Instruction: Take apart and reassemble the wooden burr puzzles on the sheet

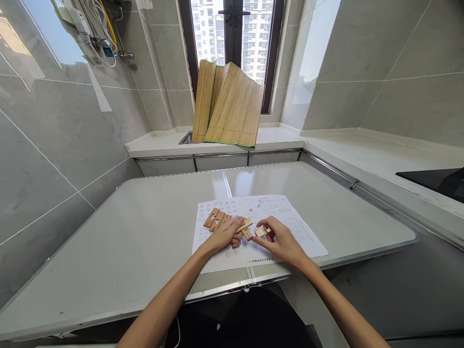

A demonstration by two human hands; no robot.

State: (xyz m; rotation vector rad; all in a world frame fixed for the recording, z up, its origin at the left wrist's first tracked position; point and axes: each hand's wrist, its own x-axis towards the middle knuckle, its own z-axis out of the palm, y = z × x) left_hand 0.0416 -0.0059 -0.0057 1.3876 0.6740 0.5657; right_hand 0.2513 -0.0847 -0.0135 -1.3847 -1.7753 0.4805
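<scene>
My left hand [223,236] is closed around a couple of crossed wooden puzzle pieces [247,234] above the printed sheet [297,241]. Just to the right, my right hand [281,238] pinches a notched wooden puzzle piece [260,233] between thumb and fingers. A small gap separates the pieces in the two hands. Several flat notched wooden pieces [214,218], some with numbers on them, lie side by side on the sheet beyond my left hand, which partly covers them. My left fingers hide part of what they grip.
The sheet lies on a white folding table [126,241] with a seam down its middle. Behind stands a bamboo mat [234,106] on the counter [279,133] before the window. A black cooktop [438,181] is set into the right counter. Tiled walls flank both sides.
</scene>
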